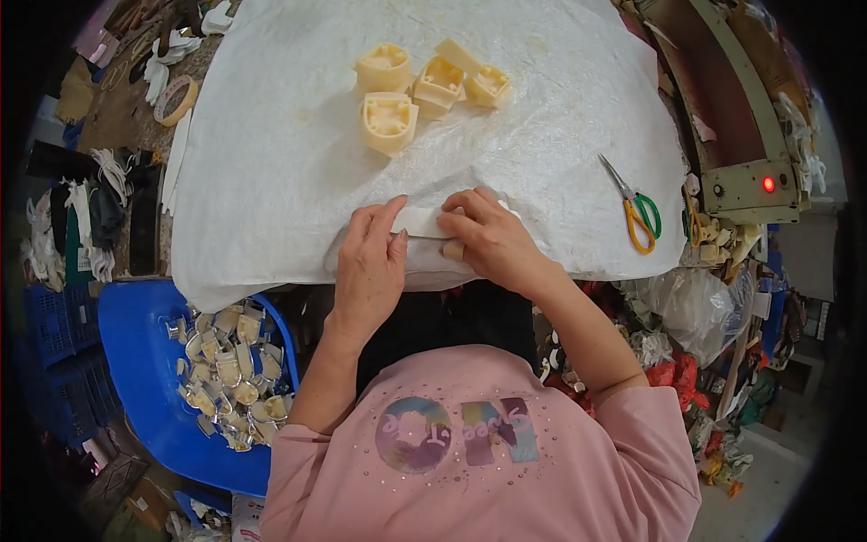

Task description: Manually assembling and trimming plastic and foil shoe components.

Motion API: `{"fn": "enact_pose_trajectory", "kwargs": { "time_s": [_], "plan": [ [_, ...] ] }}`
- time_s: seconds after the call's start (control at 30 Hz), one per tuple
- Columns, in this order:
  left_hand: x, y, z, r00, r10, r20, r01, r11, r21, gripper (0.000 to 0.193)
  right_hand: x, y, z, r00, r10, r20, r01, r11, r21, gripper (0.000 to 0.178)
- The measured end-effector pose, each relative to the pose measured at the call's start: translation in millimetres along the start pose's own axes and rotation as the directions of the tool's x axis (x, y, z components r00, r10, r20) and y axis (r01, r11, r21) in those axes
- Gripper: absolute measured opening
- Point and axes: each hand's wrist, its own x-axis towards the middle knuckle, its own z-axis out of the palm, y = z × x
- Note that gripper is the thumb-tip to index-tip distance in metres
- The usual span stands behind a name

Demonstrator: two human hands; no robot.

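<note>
Near the front edge of the white-covered table, my left hand (368, 253) and my right hand (495, 237) work on a short white strip (417, 221). My left thumb and forefinger are closed at its left end. On the other end my right fingers are bent and pressed together; a tan band or piece (453, 249) shows beneath them, and I cannot tell which it is. Beyond my hands sits a group of several cream curved moulded pieces (389, 122). To the right lie scissors (632, 203) with one orange and one green handle, blades spread slightly.
A blue chair (135, 361) at the left holds a heap of small cream and silvery pieces (237, 370). A greenish machine (750, 181) with a lit red lamp stands at the right. A tape roll (176, 99) lies beyond the white cover (271, 181). Plastic bags (695, 307) are at lower right.
</note>
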Motion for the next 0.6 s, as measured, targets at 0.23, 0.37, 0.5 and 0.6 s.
{"fn": "enact_pose_trajectory", "kwargs": {
  "time_s": [0.23,0.37,0.5,0.6],
  "plan": [
    [-10.8,-12.2,-12.7,0.990,-0.129,-0.065,0.109,0.962,-0.250,0.040,-1.9,-11.5,4.2,0.995,0.075,0.065,-0.081,0.992,0.093,0.018],
    [-12.0,-16.6,-12.7,0.997,-0.039,-0.073,0.023,0.975,-0.220,0.039,2.6,-12.4,-0.6,0.981,0.124,0.149,-0.132,0.990,0.048,0.012],
    [-15.7,-21.2,-11.2,0.998,-0.031,-0.055,0.016,0.968,-0.252,0.038,3.0,-25.3,1.7,0.991,0.027,0.131,-0.009,0.990,-0.139,0.012],
    [-17.9,-22.6,-8.0,0.996,-0.004,-0.093,-0.019,0.969,-0.247,0.038,5.5,-28.9,3.7,0.990,0.037,0.139,-0.013,0.985,-0.172,0.011]
  ]
}}
